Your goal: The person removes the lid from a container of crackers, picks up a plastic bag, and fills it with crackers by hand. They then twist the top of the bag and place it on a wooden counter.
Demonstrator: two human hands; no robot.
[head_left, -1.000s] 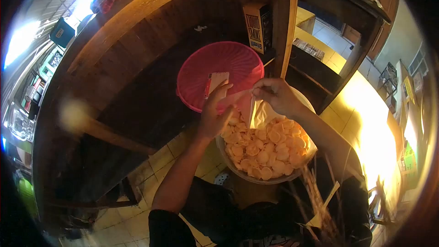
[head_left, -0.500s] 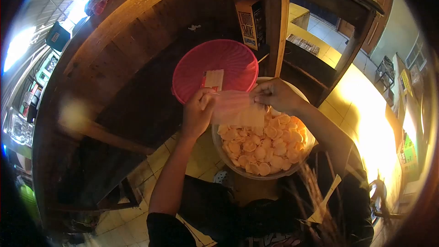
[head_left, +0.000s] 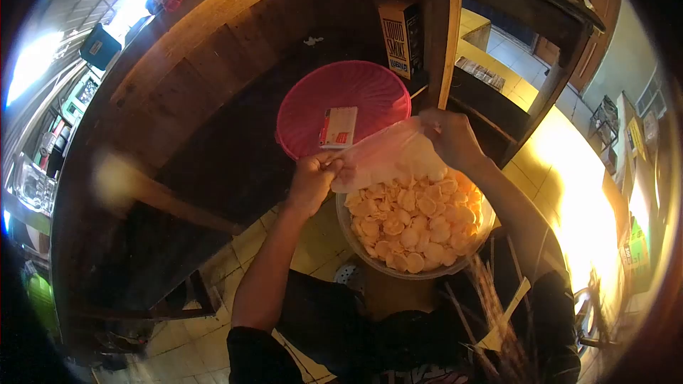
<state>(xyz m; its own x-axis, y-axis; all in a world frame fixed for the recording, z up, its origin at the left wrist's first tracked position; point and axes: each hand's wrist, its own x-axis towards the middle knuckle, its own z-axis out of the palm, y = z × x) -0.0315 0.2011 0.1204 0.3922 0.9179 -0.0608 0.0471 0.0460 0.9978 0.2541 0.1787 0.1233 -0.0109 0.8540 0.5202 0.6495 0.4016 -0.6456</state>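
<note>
A clear plastic bag (head_left: 391, 156) is stretched at a slant between my two hands. My left hand (head_left: 311, 183) pinches its lower left corner, close to the edge of a pink plastic lid (head_left: 299, 110). Higher up, my right hand (head_left: 454, 141) has closed fingers on the bag's upper right end. Below the bag stands a round translucent tub (head_left: 420, 276) filled with pale orange, round crackers (head_left: 413, 227). The bag covers the far part of the tub. On the lid lies a small white and red packet (head_left: 340, 126).
A box marked "Liquid Smoke" (head_left: 400, 39) stands beside a wooden post (head_left: 442, 28). The dark wooden bench (head_left: 235, 99) curves along the left. A bundle of thin sticks (head_left: 491, 299) is at the lower right, near my body. Yellow tiles (head_left: 313, 249) cover the floor.
My right hand has moved up and right, and my left hand slightly down. The bag, level before, now slants and is stretched wider. More of the packet shows.
</note>
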